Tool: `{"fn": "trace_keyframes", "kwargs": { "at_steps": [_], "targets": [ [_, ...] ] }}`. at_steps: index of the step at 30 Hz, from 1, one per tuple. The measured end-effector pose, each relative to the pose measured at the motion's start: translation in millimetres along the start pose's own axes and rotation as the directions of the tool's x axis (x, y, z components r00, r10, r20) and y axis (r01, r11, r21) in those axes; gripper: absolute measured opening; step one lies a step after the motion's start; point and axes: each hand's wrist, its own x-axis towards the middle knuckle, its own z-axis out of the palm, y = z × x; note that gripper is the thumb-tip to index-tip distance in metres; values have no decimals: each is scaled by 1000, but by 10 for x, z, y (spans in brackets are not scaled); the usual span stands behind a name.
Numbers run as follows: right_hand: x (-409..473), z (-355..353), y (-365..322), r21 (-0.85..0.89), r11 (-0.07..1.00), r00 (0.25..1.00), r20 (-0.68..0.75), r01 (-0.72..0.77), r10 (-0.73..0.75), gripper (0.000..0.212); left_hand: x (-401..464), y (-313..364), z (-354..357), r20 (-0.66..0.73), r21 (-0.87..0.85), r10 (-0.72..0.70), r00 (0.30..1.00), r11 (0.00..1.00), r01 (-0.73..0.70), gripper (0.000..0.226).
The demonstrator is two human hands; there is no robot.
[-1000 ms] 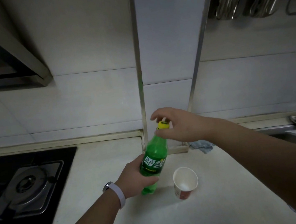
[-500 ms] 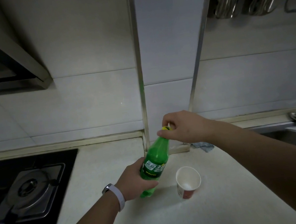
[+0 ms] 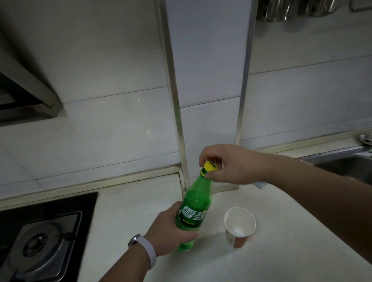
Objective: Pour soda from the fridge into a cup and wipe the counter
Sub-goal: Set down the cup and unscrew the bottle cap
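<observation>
Green soda bottle (image 3: 195, 210): standing tilted on the desk (image 3: 221, 273), just left of the empty paper cup (image 3: 239, 226).
Left hand (image 3: 171, 231): fingers wrapped round the bottle's labelled body.
Right hand (image 3: 235, 165): fingers pinching the yellow cap (image 3: 209, 168).
Advice: brace the body firmly, twist the cap slowly to vent fizz, keep the neck off the cup until open.

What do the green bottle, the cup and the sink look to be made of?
Green bottle: translucent plastic, since light glows through its glossy wall; yellow cap opaque, likely plastic.
Cup: probably paper, with a matte white inside, thin rim and printed outside.
Sink: apparently stainless steel, grey with a brushed sheen.
</observation>
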Motion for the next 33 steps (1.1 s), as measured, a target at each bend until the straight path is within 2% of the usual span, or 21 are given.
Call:
{"fn": "trace_keyframes", "kwargs": {
  "at_steps": [7, 13, 22, 33],
  "targets": [
    [-57, -16, 146, 58, 998, 994, -99, -31, 37, 19, 8, -104, -18, 47, 42, -8, 999, 999, 6, 62],
    [-195, 91, 409, 100, 988, 975, -180, -115, 132, 16, 21, -156, 16, 127, 168, -42, 991, 986, 20, 68],
    [-451, 201, 783, 55, 973, 961, -154, -223, 229, 22, 62, -182, 71, 146, 309, -111, 983, 949, 62, 68],
    [-755, 333, 1038, 95, 961, 954, -132, -258, 270, 28, 46, -143, 149, 140, 452, -175, 975, 887, 94, 62]
  ]
}}
